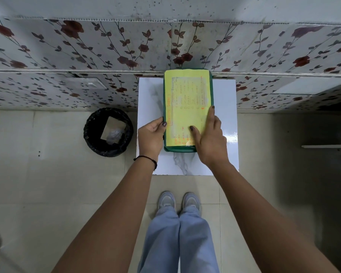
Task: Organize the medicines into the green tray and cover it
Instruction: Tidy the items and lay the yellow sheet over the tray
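The green tray (178, 149) stands lengthwise on a small white table (223, 95) against the wall. A yellow laminated sheet with handwriting (187, 99) lies flat over its whole top, so the medicines inside are hidden. My left hand (151, 136) grips the tray's near left edge, thumb on the sheet's rim. My right hand (210, 136) rests on the near right part of the cover, thumb pressed on the sheet and index finger stretched along its right edge.
A black waste bin (108, 132) with paper and plastic inside stands on the floor left of the table. A floral-patterned wall (87, 56) runs behind. My legs and grey shoes (178, 201) are just in front of the table.
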